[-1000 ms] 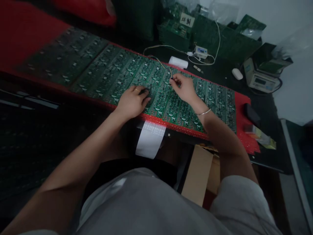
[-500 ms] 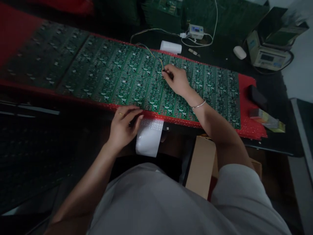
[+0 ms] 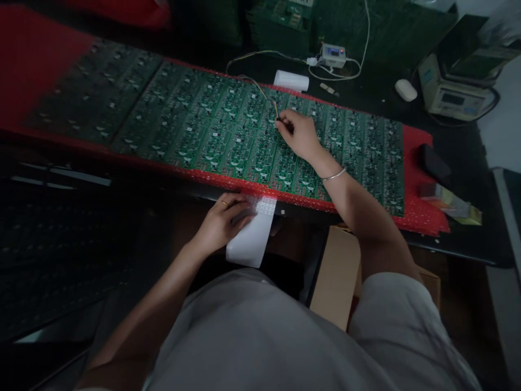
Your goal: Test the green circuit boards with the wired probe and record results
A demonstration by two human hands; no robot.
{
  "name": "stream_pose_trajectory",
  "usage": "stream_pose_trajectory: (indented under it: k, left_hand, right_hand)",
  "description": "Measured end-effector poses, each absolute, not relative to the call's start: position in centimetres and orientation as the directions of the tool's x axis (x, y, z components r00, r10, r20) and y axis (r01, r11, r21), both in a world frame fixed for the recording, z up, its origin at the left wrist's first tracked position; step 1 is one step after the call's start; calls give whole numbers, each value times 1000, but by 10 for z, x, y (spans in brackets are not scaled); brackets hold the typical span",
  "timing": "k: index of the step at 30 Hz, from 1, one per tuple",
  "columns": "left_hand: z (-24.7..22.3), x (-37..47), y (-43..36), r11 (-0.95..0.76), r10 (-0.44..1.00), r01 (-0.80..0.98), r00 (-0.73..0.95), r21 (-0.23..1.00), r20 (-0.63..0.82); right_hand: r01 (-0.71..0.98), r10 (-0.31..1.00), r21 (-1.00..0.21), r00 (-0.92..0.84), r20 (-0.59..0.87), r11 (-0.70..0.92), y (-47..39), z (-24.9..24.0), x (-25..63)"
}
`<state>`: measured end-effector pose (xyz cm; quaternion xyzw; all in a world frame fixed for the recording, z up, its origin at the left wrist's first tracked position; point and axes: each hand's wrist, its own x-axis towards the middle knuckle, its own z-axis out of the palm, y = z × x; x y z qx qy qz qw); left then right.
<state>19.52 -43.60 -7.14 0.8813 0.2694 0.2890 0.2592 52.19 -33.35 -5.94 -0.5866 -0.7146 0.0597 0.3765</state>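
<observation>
"How many sets of fingers?"

"Two: left fingers [image 3: 240, 207] and right fingers [image 3: 287, 114]."

"Jewellery?"

"One ring [image 3: 224, 203] behind the left fingertips, one bracelet [image 3: 334, 175] up the wrist from the right fingers."

"Connectors?"

"One connector [image 3: 278, 120], pinched in the right fingers."

"Paper?"

"One label sheet [image 3: 252, 241] at the left fingers, one white roll [image 3: 292, 81] beyond the right."

"Devices on the surface [image 3: 462, 157]?"

"One small meter [image 3: 334, 54] beyond the right fingers, one larger instrument [image 3: 451, 100] well to their right."

"Circuit boards [image 3: 240, 127]?"

"Many around the right fingers, too dim to count."
</observation>
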Motion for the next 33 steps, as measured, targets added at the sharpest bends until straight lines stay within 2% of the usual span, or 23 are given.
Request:
stream_pose_trajectory:
  k: [4, 14, 18, 21, 27, 33]
  left_hand:
    - [-78, 199, -434, -715, 619, 312, 699, 626, 358]
    - [-96, 204, -434, -785, 572, 229, 626, 576, 531]
    - [-91, 203, -439, -749, 619, 282, 621, 599, 481]
    - [-70, 206, -430, -736, 619, 262, 635, 625, 462]
    - [-25, 245, -349, -713, 665, 358, 619, 603, 419]
    - [-30, 288, -284, -707, 649, 415, 702, 573, 292]
  right_hand:
    - [780, 883, -546, -18, 469, 306, -334, -59, 522]
    - [786, 874, -540, 0, 487, 301, -335, -58, 520]
    - [782, 872, -546, 6, 489, 301, -336, -56, 519]
    - [780, 874, -549, 6, 486, 300, -336, -57, 519]
    - [797, 873, -524, -7, 488, 299, -335, -61, 520]
    - [827, 858, -472, -25, 513, 306, -334, -62, 518]
